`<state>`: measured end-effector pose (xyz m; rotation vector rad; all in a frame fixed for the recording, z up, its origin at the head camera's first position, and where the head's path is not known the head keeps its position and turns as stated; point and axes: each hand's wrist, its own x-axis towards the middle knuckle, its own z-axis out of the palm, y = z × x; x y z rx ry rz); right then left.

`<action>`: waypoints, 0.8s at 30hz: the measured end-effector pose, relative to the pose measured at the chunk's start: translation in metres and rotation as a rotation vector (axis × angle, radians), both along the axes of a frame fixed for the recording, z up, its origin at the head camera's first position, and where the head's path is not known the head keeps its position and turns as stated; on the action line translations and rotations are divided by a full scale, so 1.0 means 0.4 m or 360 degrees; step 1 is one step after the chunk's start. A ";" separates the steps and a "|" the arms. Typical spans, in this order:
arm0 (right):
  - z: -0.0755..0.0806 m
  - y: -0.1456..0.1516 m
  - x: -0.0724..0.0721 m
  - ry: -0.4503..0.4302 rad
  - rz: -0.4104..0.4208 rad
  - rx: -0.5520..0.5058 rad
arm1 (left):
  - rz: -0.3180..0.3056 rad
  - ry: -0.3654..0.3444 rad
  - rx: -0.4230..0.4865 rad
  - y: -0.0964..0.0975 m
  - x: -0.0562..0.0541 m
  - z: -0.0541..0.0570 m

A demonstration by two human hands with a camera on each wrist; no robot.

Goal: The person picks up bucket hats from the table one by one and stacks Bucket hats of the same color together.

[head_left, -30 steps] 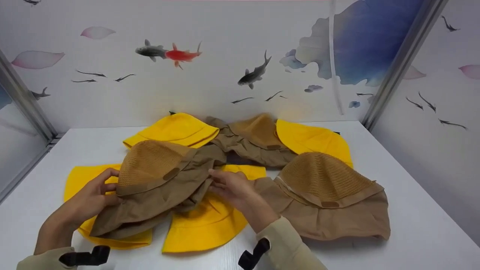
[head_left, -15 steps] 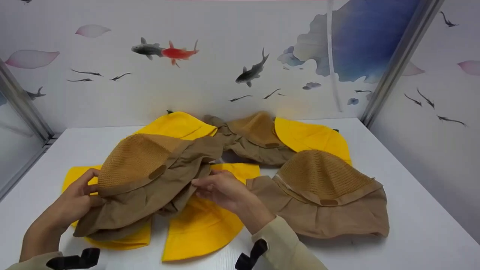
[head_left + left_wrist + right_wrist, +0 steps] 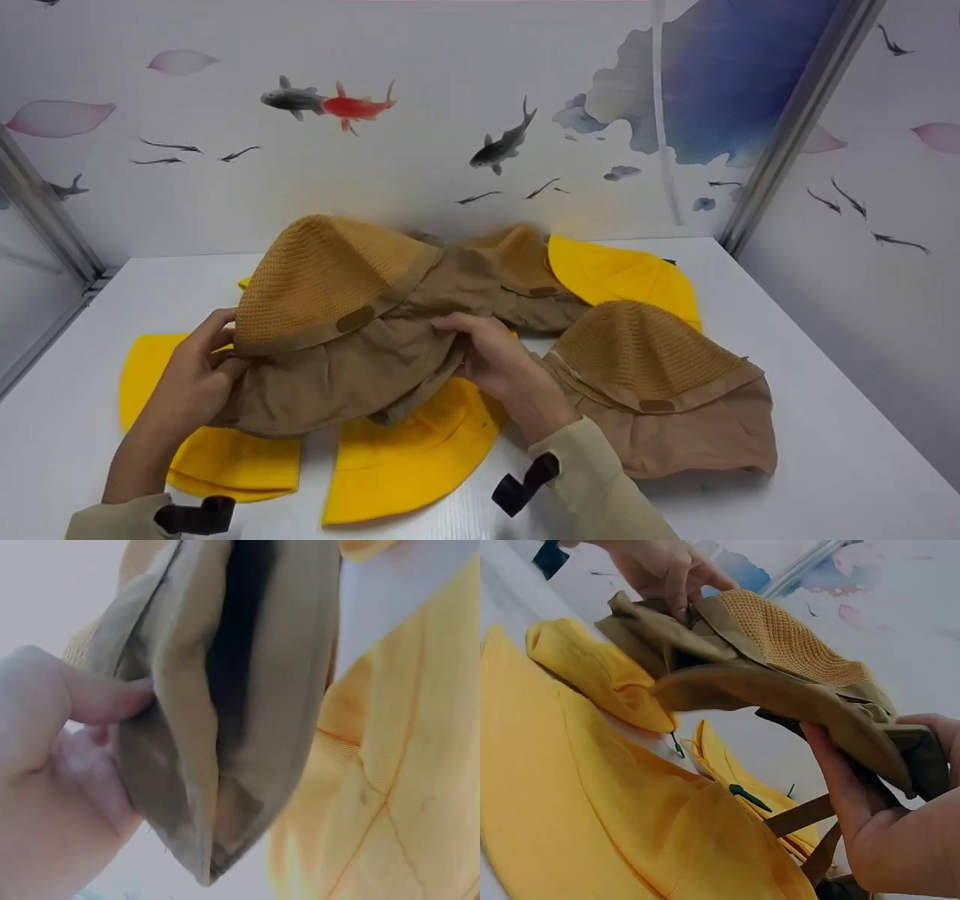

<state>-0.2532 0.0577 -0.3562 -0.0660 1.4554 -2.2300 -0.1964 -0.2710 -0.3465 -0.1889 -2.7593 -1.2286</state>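
A brown sun hat [image 3: 360,322] with a woven tan crown and a wide cloth brim is held up off the table between both hands. My left hand [image 3: 199,375] grips it at the left side, where crown meets brim; in the left wrist view the thumb [image 3: 112,697] presses into the brim's folds. On the other side my right hand [image 3: 510,367] pinches the brim, thumb on top, as the right wrist view also shows. Below the hat lie a yellow bucket hat [image 3: 409,472] and, further left, another yellow hat [image 3: 240,461], both partly covered.
A second brown sun hat [image 3: 660,375] sits at the right of the white table [image 3: 810,457]. Behind are a third brown hat [image 3: 525,262], partly hidden, and a yellow hat [image 3: 630,274]. A printed wall panel [image 3: 435,60] closes the back.
Both hands first shift the brown sun hat left, then raise it and carry it right and away. It now covers most of the yellow hat at the back left.
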 end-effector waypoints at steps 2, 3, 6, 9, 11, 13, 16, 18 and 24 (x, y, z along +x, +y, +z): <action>0.005 0.008 0.001 -0.0030 -0.0069 -0.0071 | 0.0110 0.0006 -0.0059 0.011 -0.003 -0.001; 0.008 0.011 0.001 -0.0047 -0.0095 -0.0114 | 0.0172 0.0006 -0.0094 0.015 -0.005 -0.002; 0.014 0.020 0.004 -0.0128 -0.0155 -0.0255 | 0.0400 -0.0008 -0.0207 0.019 -0.006 -0.005; 0.014 0.023 0.003 -0.0192 -0.0136 -0.0368 | 0.0613 -0.0101 -0.0243 0.016 -0.007 -0.006; 0.011 0.024 0.005 -0.0218 -0.0111 -0.0416 | 0.0693 -0.0203 -0.0185 0.013 -0.007 -0.005; 0.011 0.024 0.007 -0.0235 -0.0098 -0.0461 | 0.0729 -0.0312 -0.0023 0.010 -0.008 -0.003; 0.015 0.024 0.016 -0.0266 -0.0099 -0.0499 | 0.0713 -0.0465 0.0450 0.006 -0.012 0.000; 0.019 0.025 0.022 -0.0285 -0.0091 -0.0518 | 0.0636 -0.0552 0.0936 -0.002 -0.017 0.003; 0.016 0.039 0.025 -0.0282 0.0009 -0.0501 | 0.0143 -0.0545 0.2280 -0.010 -0.019 -0.002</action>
